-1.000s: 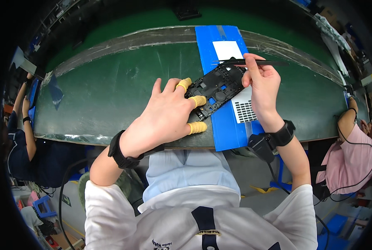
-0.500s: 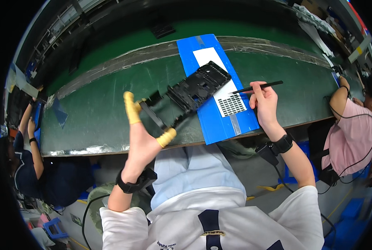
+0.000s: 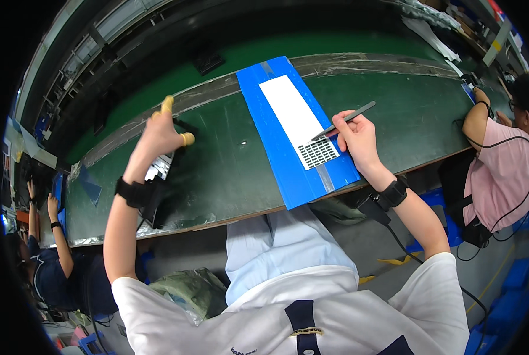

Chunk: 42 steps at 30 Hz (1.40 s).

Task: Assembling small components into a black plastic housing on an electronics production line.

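Note:
My right hand [image 3: 358,139] grips slim dark tweezers [image 3: 365,110], their tips at the upper edge of the small black rectangular pieces [image 3: 319,154] on a white sheet [image 3: 288,109]. That sheet lies on a blue board [image 3: 257,97] in front of me. Far to the left, my left hand [image 3: 159,135] has its thumb and a finger, both in yellow finger cots, spread wide apart. A black part [image 3: 185,126] shows beside that hand, with a shiny silvery surface [image 3: 159,167] by the wrist; my hand and forearm hide most of this area.
The green work table [image 3: 223,171] stretches left and right, with a small white scrap [image 3: 243,142] on it. Another dark object [image 3: 208,62] lies beyond the taped strip. People sit at both sides: a dark sleeve at left, a pink shirt [image 3: 510,171] at right.
My left hand has swung left and away with the black part, uncovering the white sheet and blue board. The tweezers' tips have come to the black pieces; my right hand moved slightly left.

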### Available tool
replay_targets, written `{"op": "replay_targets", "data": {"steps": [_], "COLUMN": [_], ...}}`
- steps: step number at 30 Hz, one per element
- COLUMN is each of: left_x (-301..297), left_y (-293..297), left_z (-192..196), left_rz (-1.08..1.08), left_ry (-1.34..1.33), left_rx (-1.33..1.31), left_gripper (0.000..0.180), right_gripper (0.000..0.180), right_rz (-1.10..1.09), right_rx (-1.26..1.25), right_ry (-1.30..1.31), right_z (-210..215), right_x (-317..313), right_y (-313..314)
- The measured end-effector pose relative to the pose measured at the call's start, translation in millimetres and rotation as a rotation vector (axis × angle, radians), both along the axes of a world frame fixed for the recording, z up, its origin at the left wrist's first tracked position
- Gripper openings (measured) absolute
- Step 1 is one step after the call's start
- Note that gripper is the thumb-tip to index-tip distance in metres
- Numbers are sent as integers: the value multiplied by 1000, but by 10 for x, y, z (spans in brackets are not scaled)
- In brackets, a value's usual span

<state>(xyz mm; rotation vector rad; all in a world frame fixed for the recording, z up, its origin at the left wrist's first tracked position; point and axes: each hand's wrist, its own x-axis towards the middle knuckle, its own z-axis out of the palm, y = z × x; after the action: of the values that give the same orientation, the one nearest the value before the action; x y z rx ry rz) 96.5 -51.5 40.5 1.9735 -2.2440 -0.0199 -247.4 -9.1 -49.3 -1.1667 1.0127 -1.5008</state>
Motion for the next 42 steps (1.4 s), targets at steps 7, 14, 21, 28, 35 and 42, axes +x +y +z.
{"op": "replay_targets", "data": {"steps": [7,14,21,28,35,42], "left_x": [168,685,796,1375,1540,628], "left_y": [35,834,991,-261,-1860,-2051], "left_z": [-284,-309,-363,-366,-241,-463], "left_rz": [73,-48,98,274,669,-258], "left_ry": [10,47,544,331,-9,63], "left_rx": [67,130,129,-111,-515,-41], "left_gripper": [98,105,93,89,84,34], "right_gripper": [12,12,10,5,4,4], "right_rz": [-4,7,5,-84,-49,-81], "right_rx": [27,98,194,150,198,214], "right_ry": [79,118,137,24,26,36], "right_z": [-42,11,113,27,85,100], "right_x": [36,57,106,21,96,105], "right_y": [-14,0,-76,-10,52,-16]}}
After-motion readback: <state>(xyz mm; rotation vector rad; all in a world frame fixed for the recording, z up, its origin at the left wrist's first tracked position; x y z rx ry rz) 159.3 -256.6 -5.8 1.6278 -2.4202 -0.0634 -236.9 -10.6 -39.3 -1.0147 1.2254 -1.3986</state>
